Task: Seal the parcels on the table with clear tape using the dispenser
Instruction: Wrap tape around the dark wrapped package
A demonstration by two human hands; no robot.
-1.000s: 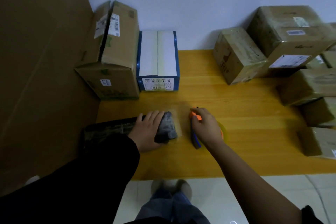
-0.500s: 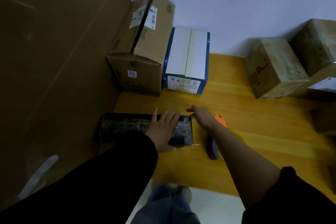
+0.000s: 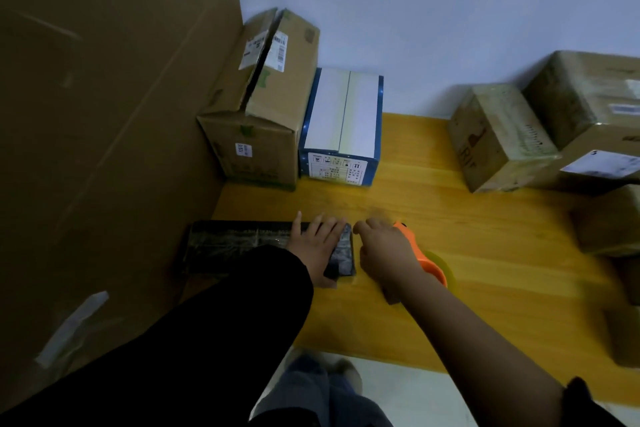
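Right hand point(image 3: 384, 253) pulled back, now curled round orange dispenser point(image 3: 427, 262). Left hand point(image 3: 317, 243) flat, fingers spread, pressing black parcel point(image 3: 235, 243). Likely another strip coming.

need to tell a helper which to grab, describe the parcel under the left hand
On the yellow wooden table, find the near left corner beside the tall cardboard sheet. The parcel lies flat there under the left hand, left of the orange tape dispenser the right hand grips. It alone is black, low and long; the others are brown boxes or a blue-and-white box.
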